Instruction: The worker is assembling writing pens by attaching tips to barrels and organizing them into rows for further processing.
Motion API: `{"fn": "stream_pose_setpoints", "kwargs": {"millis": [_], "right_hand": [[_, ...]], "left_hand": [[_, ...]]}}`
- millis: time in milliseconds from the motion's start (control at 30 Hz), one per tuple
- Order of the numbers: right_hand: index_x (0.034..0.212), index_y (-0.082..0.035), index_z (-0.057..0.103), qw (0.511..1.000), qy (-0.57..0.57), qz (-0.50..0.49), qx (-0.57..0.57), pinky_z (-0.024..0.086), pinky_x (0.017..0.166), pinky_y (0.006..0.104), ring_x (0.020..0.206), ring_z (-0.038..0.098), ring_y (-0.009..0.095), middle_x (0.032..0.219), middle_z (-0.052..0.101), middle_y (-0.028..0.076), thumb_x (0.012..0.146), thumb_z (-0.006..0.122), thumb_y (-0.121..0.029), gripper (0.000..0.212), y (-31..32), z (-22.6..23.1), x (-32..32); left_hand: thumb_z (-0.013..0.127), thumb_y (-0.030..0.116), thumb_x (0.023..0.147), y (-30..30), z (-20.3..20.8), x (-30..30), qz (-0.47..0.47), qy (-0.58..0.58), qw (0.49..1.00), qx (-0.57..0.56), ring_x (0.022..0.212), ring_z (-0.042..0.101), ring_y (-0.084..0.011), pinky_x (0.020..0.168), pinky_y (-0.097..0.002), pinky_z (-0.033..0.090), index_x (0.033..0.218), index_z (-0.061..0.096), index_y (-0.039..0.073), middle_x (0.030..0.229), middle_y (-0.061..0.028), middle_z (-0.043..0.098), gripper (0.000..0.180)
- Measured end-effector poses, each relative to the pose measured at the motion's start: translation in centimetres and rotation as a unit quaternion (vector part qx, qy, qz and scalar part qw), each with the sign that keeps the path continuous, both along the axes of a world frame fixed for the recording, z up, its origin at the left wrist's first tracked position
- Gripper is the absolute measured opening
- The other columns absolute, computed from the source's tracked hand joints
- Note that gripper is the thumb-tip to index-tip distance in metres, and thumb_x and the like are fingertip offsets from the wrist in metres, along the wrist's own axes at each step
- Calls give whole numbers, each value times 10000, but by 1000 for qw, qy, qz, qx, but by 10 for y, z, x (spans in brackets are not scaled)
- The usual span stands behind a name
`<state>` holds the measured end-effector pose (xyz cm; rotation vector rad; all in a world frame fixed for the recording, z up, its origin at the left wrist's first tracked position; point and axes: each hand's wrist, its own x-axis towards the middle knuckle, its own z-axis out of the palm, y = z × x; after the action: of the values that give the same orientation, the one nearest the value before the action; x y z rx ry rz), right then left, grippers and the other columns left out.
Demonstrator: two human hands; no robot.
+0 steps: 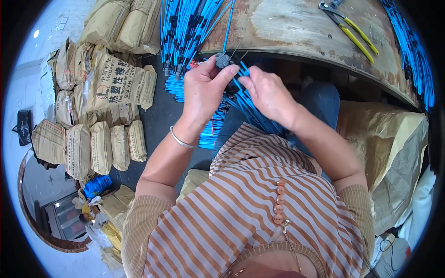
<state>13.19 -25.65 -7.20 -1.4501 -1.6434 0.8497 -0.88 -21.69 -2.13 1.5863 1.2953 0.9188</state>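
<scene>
Two bare hands close together, just off the near edge of the worn brown wooden table (296, 34). Left hand (202, 85): thumb and fingers pinching a small grey ribbed plastic-looking fitting (222, 60), up near the table edge. Right hand (270, 92): just beside it, fingers curled in against thin bright-blue rods (259, 118); can't tell if they actually grip one. Rods slope down from between the hands toward the lap. Thin wire-like ends stick up near the fitting; too fine to make out more.

Silver bangle (181, 139) on left wrist. Worker wears a brown-and-pale striped top (245, 185).

On the table, right of the hands and well apart: cutting tool with yellow handles (357, 41), handles splayed, toward the worker. Beyond the left hand, a big sheaf of blue rods with black sections (185, 30). Second blue bundle (412, 55) along the table's far right edge.

Left side: printed brown paper sacks (123, 81), stacked and in rows. Large crumpled brown paper sheet or sack (371, 127) on the right, below the table edge.
</scene>
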Motion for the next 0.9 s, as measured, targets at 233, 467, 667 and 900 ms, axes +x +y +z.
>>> {"fn": "stream_pose_setpoints", "kwargs": {"millis": [233,467,667,900], "right_hand": [[802,5,489,993,102,22,49,433,518,425,545,551,362,661,594,205,920,519,-177,219,-10,-1,19],[820,4,509,990,80,117,-13,425,516,423,550,541,368,693,603,201,919,516,-168,199,-7,9,36],[832,4,517,995,74,72,15,433,522,419,540,539,357,705,611,194,922,511,-173,199,1,3,21],[851,6,539,997,58,19,50,444,533,409,560,552,333,730,616,175,893,544,-132,144,-7,-2,6]], "left_hand": [[657,13,804,-9,-3,11,-17,-191,981,-7,638,474,-52,593,-159,401,1062,637,-30,830,-31,654,263],[637,40,820,5,-9,-8,-181,-177,967,-2,751,559,-145,726,-233,445,1064,593,-47,918,-108,645,263],[620,35,822,0,-19,12,-120,-132,983,51,872,610,-248,831,-317,469,1102,501,-35,968,-157,618,312],[605,6,824,-5,-8,14,-82,-11,996,23,912,604,-277,853,-360,474,1116,436,7,961,-150,603,337]]}}
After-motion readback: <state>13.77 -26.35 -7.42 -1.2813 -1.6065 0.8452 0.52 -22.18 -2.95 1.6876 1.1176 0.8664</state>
